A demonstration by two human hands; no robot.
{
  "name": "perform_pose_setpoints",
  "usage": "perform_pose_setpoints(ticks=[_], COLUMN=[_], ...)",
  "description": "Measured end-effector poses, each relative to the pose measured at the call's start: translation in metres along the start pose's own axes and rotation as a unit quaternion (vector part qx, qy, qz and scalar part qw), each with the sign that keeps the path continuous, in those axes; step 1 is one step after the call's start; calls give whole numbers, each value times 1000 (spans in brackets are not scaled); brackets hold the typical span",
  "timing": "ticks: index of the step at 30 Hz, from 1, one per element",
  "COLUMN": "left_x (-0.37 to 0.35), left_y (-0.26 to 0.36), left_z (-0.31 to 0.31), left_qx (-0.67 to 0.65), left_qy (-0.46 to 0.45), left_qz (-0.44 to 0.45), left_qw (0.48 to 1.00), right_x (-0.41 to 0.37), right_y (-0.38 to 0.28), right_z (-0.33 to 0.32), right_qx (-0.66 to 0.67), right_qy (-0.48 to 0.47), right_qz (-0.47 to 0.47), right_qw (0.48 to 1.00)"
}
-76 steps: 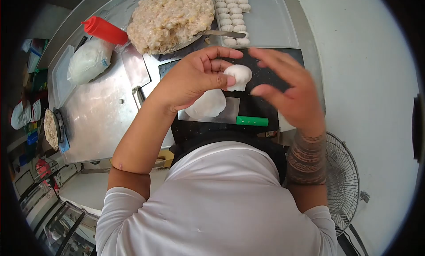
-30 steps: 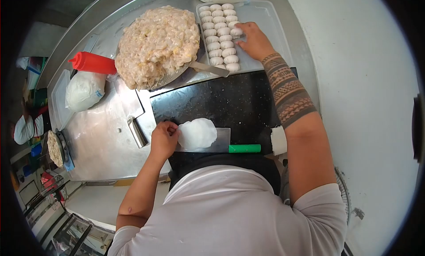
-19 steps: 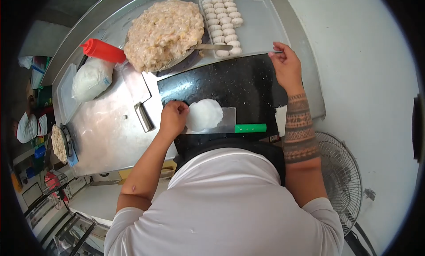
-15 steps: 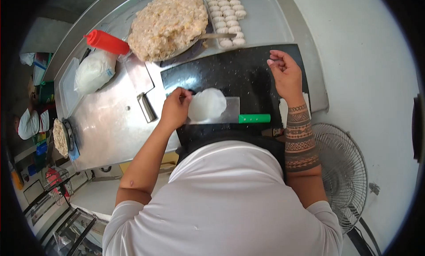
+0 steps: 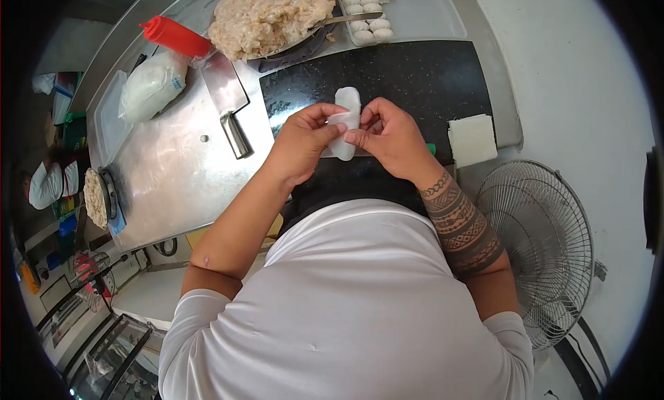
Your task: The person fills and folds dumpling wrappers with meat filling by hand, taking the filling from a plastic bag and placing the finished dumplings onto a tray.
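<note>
A thin white dough wrapper (image 5: 347,99), folded or bent into a narrow upright strip, is held up over the black board (image 5: 429,78). My left hand (image 5: 303,142) pinches its left edge between thumb and fingers. From the other side, my right hand (image 5: 391,138) grips the right edge with its thumb in front and fingers curled. Beneath my hands lies a flat blade, mostly covered; only the tip of its green handle (image 5: 431,149) shows past my right hand.
Behind the board stand a heaped bowl of filling (image 5: 270,19), a metal spatula (image 5: 354,16) and a tray with white dumplings (image 5: 366,8). Leftward are a cleaver (image 5: 236,135), red squeeze bottle (image 5: 173,36) and white bag (image 5: 153,86). A folded cloth (image 5: 473,138) and fan (image 5: 536,244) are rightward.
The wrapper, spread flat on the blade before, is now lifted and bent between both hands. My right hand has come in from the right; the view has tilted downward slightly.
</note>
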State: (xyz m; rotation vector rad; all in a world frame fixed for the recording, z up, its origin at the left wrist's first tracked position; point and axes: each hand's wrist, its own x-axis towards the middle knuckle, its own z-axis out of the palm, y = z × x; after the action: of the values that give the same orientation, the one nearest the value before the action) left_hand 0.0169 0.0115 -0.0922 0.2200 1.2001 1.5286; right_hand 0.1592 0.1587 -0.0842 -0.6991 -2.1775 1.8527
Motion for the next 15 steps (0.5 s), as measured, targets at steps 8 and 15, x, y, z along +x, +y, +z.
perform_pose_setpoints(ticks=[8,15], left_x=[-10,-3], left_y=[15,2], left_z=[11,-11], left_qx=[-29,-166], left_qy=[-58,-19], left_qz=[16,-25], left_qw=[998,986], right_x=[-3,-5], right_y=[6,20], right_z=[-19,-48], right_qx=[146,298], right_qy=[-6,145], right_qz=[24,16], right_qw=[989,943])
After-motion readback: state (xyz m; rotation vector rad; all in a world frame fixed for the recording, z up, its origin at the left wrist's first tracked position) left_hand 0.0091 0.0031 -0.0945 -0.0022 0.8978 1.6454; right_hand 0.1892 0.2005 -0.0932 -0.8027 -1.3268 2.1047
